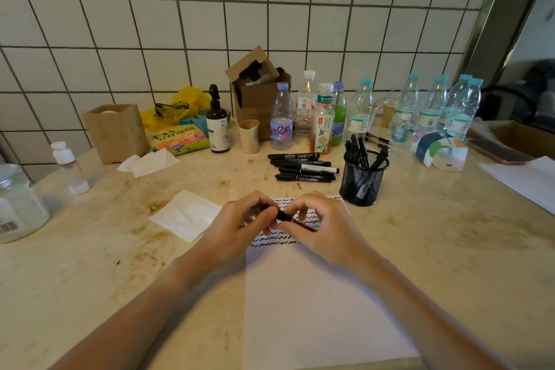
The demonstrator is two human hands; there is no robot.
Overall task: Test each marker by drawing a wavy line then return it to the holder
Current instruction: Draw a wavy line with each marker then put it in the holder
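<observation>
The stained bench [420, 249] fills the lower frame, with a white sheet of paper [315, 309] at lower centre, wavy black lines along its top. Right of centre stands the black mesh holder [364, 182] with markers inside; a row of loose markers [303, 167] lies just left of it. At centre, the left hand [237, 225] and right hand [324, 228] both pinch one black marker [283, 216] over the paper, fingers curled around it.

Home kitchen: tiled wall [210, 24], cluttered counter [450, 234]

White square-tiled wall [120, 24] with dark grout behind a stained beige stone surface [450, 249]; metal-edged corner [492, 24] at right, dim room beyond.
</observation>
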